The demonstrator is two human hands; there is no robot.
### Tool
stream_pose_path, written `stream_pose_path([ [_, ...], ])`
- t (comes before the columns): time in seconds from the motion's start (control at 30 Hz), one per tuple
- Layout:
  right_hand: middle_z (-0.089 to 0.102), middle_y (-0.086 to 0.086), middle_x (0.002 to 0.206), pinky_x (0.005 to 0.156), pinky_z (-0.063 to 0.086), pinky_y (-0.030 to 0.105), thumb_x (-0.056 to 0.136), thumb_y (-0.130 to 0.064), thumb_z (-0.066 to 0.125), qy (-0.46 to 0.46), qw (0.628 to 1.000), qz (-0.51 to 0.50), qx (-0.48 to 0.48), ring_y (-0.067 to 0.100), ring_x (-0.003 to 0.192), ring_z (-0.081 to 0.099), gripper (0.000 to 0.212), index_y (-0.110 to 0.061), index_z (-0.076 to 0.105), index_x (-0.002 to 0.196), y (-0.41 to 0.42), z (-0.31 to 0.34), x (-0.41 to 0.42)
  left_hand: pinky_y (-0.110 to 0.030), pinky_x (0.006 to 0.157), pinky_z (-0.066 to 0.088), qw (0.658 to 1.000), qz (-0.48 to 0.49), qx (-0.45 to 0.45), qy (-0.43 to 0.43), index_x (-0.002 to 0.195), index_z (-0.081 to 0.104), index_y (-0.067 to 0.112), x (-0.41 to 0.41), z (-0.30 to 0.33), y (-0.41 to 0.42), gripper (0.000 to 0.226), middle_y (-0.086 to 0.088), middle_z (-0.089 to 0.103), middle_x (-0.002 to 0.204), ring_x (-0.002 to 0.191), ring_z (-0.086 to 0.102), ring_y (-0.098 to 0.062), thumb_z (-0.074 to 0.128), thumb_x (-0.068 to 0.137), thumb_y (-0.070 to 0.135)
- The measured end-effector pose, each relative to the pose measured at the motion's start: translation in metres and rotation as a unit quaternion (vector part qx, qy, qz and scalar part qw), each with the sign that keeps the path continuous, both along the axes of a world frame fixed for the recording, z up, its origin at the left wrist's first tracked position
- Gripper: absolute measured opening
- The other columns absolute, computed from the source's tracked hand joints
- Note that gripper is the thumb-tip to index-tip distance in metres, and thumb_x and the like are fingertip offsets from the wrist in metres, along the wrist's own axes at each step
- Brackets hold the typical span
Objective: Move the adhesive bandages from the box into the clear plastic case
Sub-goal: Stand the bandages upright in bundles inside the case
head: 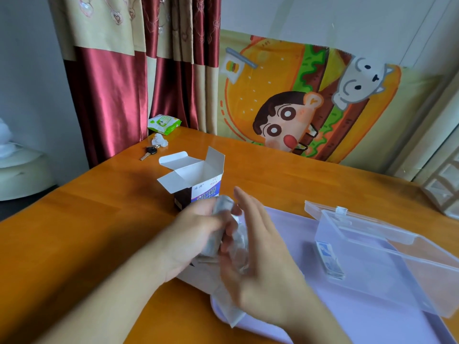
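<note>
While a wooden tabletop (104, 219) carries the work, a person's left hand (196, 234) curls its fingers (216, 220) round a bundle of adhesive bandages (224, 202) in a crinkled clear wrapper, held just in front of the opened box (196, 180), whose white flaps stand up. The right hand (263, 254), on the side of the bundle away from the box, lies against the wrapper with long fingers mostly straight; motion blur hides whether its thumb pinches the plastic. Judged from its look, the bundle is light, thin and bendable, its film slick and loose, so a firm hold across the middle of the stack, not on the slack wrapper tail hanging toward the viewer, seems safest against strips sliding out. The bandages themselves read only as a greyish-white wad; no print can be made out. Right of the box, well apart on a lilac mat (372, 326), the clear plastic case (387, 266) lies with its lid open, one blue-and-white stack (329, 259) already inside near its left wall.
</note>
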State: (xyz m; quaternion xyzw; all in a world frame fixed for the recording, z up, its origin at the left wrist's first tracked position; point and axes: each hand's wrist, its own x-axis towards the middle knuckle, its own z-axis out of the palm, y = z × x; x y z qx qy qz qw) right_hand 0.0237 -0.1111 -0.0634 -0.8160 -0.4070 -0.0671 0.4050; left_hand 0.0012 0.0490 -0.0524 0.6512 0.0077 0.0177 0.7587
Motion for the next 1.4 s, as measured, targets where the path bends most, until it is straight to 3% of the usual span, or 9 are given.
stream_pose_path([
  [0.23, 0.061, -0.016, 0.119, 0.093, 0.047, 0.021, 0.08, 0.005, 0.051, 0.015, 0.987, -0.158, 0.003, 0.002, 0.114, 0.056, 0.053, -0.03, 0.059, 0.119, -0.015, 0.001, 0.018, -0.023, 0.043, 0.025, 0.984, 0.121, -0.122, 0.043, 0.106, 0.059, 0.007, 0.009, -0.003, 0.031, 0.019, -0.002, 0.039, 0.069, 0.051, 0.027, -0.011, 0.044, 0.11, 0.019],
  [0.33, 0.063, -0.013, 0.114, 0.09, 0.046, 0.019, 0.088, -0.017, 0.058, -0.031, 0.987, -0.149, -0.056, 0.007, 0.11, 0.058, 0.029, -0.028, 0.067, 0.114, -0.01, -0.005, 0.016, -0.023, 0.044, 0.02, 0.983, 0.134, -0.114, 0.045, 0.107, 0.058, 0.008, 0.008, 0.001, 0.03, 0.025, -0.001, 0.037, 0.067, 0.051, 0.023, -0.01, 0.045, 0.11, 0.028],
  [0.47, 0.06, -0.01, 0.109, 0.091, 0.049, 0.031, 0.083, -0.053, 0.061, -0.081, 0.971, -0.148, -0.168, 0.016, 0.111, 0.05, 0.04, -0.029, 0.073, 0.113, 0.002, -0.015, 0.015, -0.023, 0.045, 0.02, 0.988, 0.123, -0.088, 0.045, 0.108, 0.059, 0.008, 0.008, -0.001, 0.028, 0.028, -0.002, 0.038, 0.068, 0.05, 0.025, -0.01, 0.046, 0.109, 0.032],
  [0.63, 0.057, -0.012, 0.096, 0.081, 0.051, 0.038, 0.079, -0.04, 0.061, -0.076, 0.967, -0.146, -0.197, 0.016, 0.099, 0.047, 0.02, -0.03, 0.071, 0.093, 0.007, -0.016, 0.013, -0.022, 0.046, 0.024, 0.99, 0.114, -0.062, 0.047, 0.108, 0.061, 0.008, 0.009, -0.001, 0.027, 0.03, -0.003, 0.04, 0.069, 0.047, 0.029, -0.01, 0.045, 0.11, 0.033],
  [0.73, 0.057, -0.017, 0.091, 0.079, 0.047, 0.028, 0.081, -0.03, 0.066, -0.063, 0.978, -0.129, -0.154, 0.01, 0.094, 0.046, 0.006, -0.032, 0.068, 0.086, 0.007, -0.014, 0.011, -0.022, 0.045, 0.025, 0.991, 0.108, -0.061, 0.044, 0.107, 0.061, 0.008, 0.008, -0.002, 0.027, 0.03, -0.003, 0.041, 0.069, 0.047, 0.03, -0.01, 0.045, 0.11, 0.033],
  [0.87, 0.064, -0.019, 0.089, 0.074, 0.041, 0.009, 0.078, -0.005, 0.077, -0.023, 0.989, -0.137, -0.044, 0.002, 0.094, 0.06, 0.029, -0.033, 0.07, 0.075, -0.002, 0.001, 0.01, -0.022, 0.044, 0.024, 0.99, 0.109, -0.089, 0.018, 0.103, 0.061, 0.009, 0.007, 0.001, 0.031, 0.03, -0.003, 0.04, 0.067, 0.047, 0.027, -0.01, 0.045, 0.109, 0.033],
  [1.13, 0.075, 0.0, 0.09, 0.079, 0.058, 0.044, 0.084, 0.016, 0.063, 0.135, 0.97, -0.091, 0.18, 0.022, 0.09, 0.072, 0.041, -0.021, 0.074, 0.071, -0.015, 0.016, 0.015, -0.021, 0.045, 0.024, 0.991, 0.104, -0.088, 0.01, 0.1, 0.062, 0.009, 0.004, 0.003, 0.03, 0.029, -0.003, 0.042, 0.067, 0.047, 0.029, -0.009, 0.046, 0.108, 0.032],
  [1.3, 0.075, -0.002, 0.077, 0.06, 0.052, 0.033, 0.08, 0.009, 0.051, 0.168, 0.981, -0.076, 0.068, 0.022, 0.068, 0.065, 0.041, -0.022, 0.077, 0.073, -0.018, 0.026, 0.008, -0.023, 0.047, 0.022, 0.992, 0.103, -0.069, 0.012, 0.1, 0.063, 0.009, 0.004, 0.002, 0.03, 0.029, -0.005, 0.041, 0.07, 0.049, 0.028, -0.011, 0.046, 0.109, 0.031],
  [1.4, 0.069, -0.007, 0.064, 0.05, 0.048, 0.033, 0.074, -0.025, 0.051, 0.054, 0.99, -0.092, -0.089, 0.015, 0.055, 0.058, 0.024, -0.032, 0.075, 0.074, -0.02, 0.028, 0.003, -0.023, 0.048, 0.022, 0.993, 0.108, -0.055, 0.015, 0.101, 0.063, 0.009, 0.004, 0.001, 0.03, 0.029, -0.005, 0.041, 0.07, 0.048, 0.029, -0.011, 0.046, 0.109, 0.032],
])
